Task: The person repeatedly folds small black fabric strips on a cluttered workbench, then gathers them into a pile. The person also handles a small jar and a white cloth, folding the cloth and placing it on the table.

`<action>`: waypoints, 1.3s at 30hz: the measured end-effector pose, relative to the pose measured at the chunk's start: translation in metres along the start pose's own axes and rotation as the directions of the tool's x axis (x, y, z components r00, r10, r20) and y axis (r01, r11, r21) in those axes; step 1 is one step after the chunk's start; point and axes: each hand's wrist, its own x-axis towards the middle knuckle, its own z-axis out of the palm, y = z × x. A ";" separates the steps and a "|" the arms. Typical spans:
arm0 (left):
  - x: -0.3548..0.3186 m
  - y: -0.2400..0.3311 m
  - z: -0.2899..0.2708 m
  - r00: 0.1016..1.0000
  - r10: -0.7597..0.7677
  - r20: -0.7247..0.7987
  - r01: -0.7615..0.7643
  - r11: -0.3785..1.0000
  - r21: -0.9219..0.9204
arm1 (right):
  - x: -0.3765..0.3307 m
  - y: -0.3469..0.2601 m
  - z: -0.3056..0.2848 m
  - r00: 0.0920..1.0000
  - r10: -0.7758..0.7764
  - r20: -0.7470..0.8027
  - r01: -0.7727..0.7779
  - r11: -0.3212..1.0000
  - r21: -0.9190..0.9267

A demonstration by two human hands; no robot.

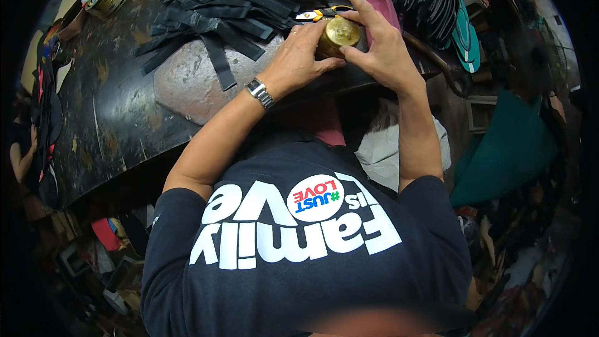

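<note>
small gold tin gripped between both hands, upright on worktable | left hand cupped on its left side | right hand closed round right side, fingers over lid | pliers, black straps just beyond

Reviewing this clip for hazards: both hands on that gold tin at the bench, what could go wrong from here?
1. The left hand and right hand grip the small gold tin near the bench edge; a slip might drop it into the lap.
2. Yellow-handled pliers lie just behind the fingers and could get knocked.
3. The loose black straps beside the left hand may snag it.
</note>
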 end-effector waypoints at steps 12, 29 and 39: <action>0.005 -0.004 0.011 0.995 -0.062 0.080 0.057 0.996 0.068 | 0.023 0.024 0.050 0.977 -0.178 -0.119 0.111 0.895 -0.432; -0.045 0.033 -0.051 0.892 0.194 0.408 0.336 0.318 -0.887 | -0.003 -0.080 -0.028 0.868 -0.410 0.280 0.432 0.902 -0.021; -0.104 0.053 -0.114 0.968 0.008 0.251 0.170 0.716 -0.677 | -0.010 -0.114 0.038 0.950 -0.269 0.156 0.141 0.820 0.554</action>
